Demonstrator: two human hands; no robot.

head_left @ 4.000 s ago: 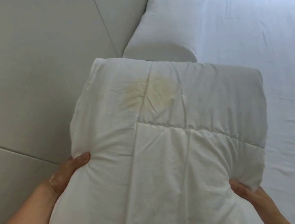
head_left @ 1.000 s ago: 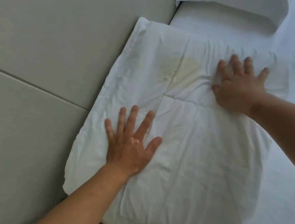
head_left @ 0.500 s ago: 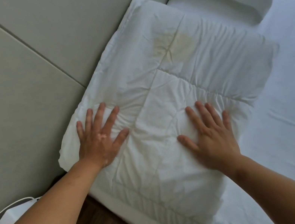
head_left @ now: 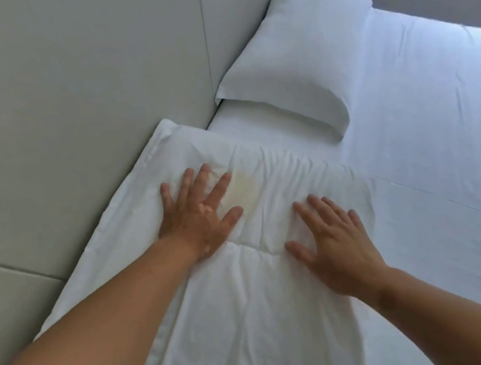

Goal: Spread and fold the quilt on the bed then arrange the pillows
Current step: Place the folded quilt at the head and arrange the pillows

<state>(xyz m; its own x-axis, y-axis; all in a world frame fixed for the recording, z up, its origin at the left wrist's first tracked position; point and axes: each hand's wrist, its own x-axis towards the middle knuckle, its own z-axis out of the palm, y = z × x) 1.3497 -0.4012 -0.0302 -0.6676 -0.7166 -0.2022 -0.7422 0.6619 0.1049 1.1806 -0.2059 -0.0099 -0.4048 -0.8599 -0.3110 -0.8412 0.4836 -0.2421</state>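
Both hands have slid up the quilted pillow [head_left: 257, 324] toward the headboard [head_left: 76, 114] since half a second ago. My left hand [head_left: 200, 218] lies flat with fingers spread beside the yellow stain [head_left: 243, 189], and my right hand [head_left: 334, 246] presses flat a little nearer me. Neither grips anything. This pillow sits at the near corner of the bed [head_left: 438, 163], one long edge against the headboard, with the cased pillow [head_left: 301, 59] just beyond. I judge this to be the pillow-arranging step. The next move calls for lifting off and squaring it with its neighbour.
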